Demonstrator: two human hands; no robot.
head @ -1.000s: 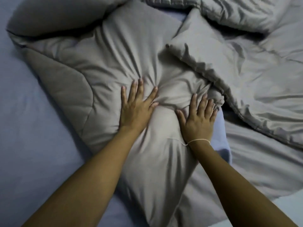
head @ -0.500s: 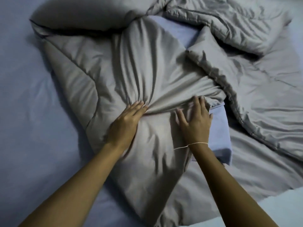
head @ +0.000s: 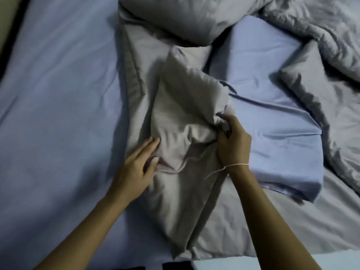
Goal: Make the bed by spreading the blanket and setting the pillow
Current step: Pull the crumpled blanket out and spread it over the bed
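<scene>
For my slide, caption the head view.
Right hand grips the bunched grey blanket; left hand rests on it, over the blue sheet.

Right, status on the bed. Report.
Right hand gripping bunched blanket. Left hand flat on it. Blanket still crumpled, not spread. Pillow partly under the folds.

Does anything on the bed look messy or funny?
Yes. The grey blanket is bunched in a crumpled heap instead of lying flat, with the right hand gripping a fold and the left hand resting on it.
</scene>
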